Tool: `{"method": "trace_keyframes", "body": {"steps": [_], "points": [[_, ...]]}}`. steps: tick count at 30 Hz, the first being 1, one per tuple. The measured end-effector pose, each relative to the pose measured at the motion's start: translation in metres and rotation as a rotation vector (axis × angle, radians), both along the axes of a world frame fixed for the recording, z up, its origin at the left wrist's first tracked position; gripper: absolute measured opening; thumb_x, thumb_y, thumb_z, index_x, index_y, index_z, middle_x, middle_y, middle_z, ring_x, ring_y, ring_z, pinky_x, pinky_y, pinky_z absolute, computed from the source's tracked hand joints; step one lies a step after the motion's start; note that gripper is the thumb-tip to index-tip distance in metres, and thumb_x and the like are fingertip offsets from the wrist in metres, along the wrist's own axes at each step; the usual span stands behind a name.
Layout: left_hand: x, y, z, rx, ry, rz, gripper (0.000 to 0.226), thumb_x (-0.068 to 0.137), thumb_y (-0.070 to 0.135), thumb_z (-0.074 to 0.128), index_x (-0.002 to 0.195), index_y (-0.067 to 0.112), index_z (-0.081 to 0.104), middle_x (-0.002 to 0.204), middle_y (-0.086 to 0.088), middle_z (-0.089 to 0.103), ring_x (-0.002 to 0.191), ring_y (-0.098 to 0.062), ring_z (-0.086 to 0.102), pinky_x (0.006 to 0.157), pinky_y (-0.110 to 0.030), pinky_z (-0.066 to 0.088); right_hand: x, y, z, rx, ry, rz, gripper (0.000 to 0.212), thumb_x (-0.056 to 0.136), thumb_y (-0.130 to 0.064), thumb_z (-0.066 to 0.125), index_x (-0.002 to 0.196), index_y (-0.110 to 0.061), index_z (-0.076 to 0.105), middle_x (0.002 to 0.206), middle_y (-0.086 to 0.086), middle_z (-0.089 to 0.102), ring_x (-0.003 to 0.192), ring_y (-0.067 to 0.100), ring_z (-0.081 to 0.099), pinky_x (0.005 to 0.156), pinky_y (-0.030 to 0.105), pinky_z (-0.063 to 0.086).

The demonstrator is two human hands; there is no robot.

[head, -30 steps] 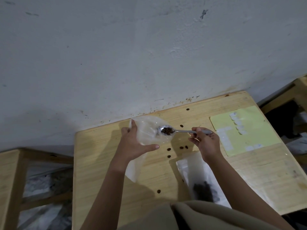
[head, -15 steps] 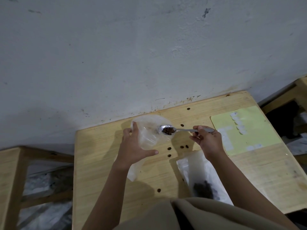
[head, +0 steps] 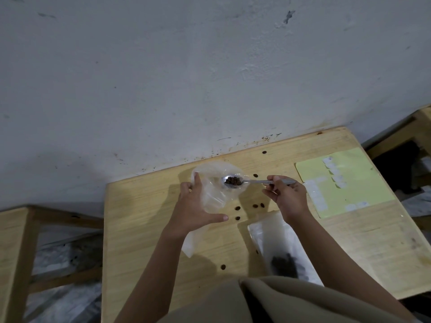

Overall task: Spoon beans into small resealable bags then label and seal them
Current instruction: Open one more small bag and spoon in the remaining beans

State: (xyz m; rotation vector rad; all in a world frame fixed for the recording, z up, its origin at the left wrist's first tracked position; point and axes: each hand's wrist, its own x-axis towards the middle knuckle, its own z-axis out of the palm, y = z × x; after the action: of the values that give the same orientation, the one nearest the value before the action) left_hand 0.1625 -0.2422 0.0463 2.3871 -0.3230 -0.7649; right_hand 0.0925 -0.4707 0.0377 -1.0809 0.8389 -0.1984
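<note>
Small clear resealable plastic bag [head: 215,190] now lifted slightly higher off pale wooden table [head: 144,229] than a second ago, mouth held open by left hand [head: 194,212], fingers clamped on its edge. Right hand [head: 288,197] closed round handle of metal spoon [head: 245,181]; bowl, loaded with dark brown beans [head: 231,181], has edged over bag mouth. Tipping looks imminent. Larger frosted supply bag [head: 282,250] lies near body. Stray beans [head: 237,208] scattered; yellow label sheet [head: 345,183] untouched.
</note>
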Motion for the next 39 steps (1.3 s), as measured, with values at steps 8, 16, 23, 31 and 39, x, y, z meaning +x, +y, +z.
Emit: {"method": "trace_keyframes", "body": {"steps": [8, 16, 23, 31, 39], "points": [[-0.004, 0.002, -0.005, 0.077, -0.070, -0.024, 0.145, 0.045, 0.068, 0.081, 0.149, 0.030, -0.013, 0.138, 0.002, 0.014, 0.132, -0.021, 0.026, 0.103, -0.035, 0.038, 0.004, 0.003, 0.002, 0.067, 0.039, -0.149, 0.021, 0.094, -0.003, 0.050, 0.079, -0.001, 0.064, 0.065, 0.009, 0.053, 0.060, 0.014, 0.057, 0.073, 0.035, 0.056], [-0.003, 0.004, -0.003, 0.056, -0.035, 0.046, 0.144, 0.047, 0.067, 0.081, 0.148, 0.030, -0.014, 0.143, -0.001, 0.012, 0.136, -0.023, 0.024, 0.104, -0.036, 0.036, -0.008, -0.006, 0.008, -0.046, 0.002, -0.098, 0.018, 0.094, -0.003, 0.051, 0.083, 0.000, 0.065, 0.071, 0.011, 0.056, 0.062, 0.015, 0.058, 0.072, 0.033, 0.060], [-0.005, 0.000, -0.002, 0.032, -0.018, 0.070, 0.143, 0.043, 0.068, 0.081, 0.149, 0.033, -0.009, 0.153, 0.003, -0.009, 0.144, -0.026, 0.009, 0.111, -0.040, 0.031, -0.013, -0.007, 0.016, -0.080, -0.039, -0.049, 0.019, 0.094, -0.003, 0.051, 0.081, -0.002, 0.065, 0.077, 0.013, 0.059, 0.064, 0.018, 0.057, 0.070, 0.032, 0.060], [-0.022, -0.004, -0.002, -0.060, -0.136, 0.085, 0.139, 0.041, 0.064, 0.084, 0.150, 0.030, 0.005, 0.148, 0.013, -0.012, 0.143, -0.023, 0.007, 0.114, -0.041, 0.027, -0.013, 0.010, 0.034, -0.250, -0.099, 0.092, 0.019, 0.092, -0.004, 0.054, 0.079, -0.007, 0.068, 0.072, 0.009, 0.065, 0.065, 0.019, 0.062, 0.071, 0.035, 0.059], [-0.028, -0.008, -0.005, -0.101, -0.151, 0.118, 0.134, 0.041, 0.063, 0.085, 0.149, 0.030, 0.013, 0.151, 0.010, -0.010, 0.143, -0.025, 0.011, 0.110, -0.039, 0.032, -0.012, 0.033, 0.047, -0.642, -0.247, 0.324, 0.013, 0.088, -0.015, 0.060, 0.085, -0.024, 0.068, 0.078, -0.015, 0.069, 0.076, 0.007, 0.066, 0.058, 0.012, 0.046]]}}
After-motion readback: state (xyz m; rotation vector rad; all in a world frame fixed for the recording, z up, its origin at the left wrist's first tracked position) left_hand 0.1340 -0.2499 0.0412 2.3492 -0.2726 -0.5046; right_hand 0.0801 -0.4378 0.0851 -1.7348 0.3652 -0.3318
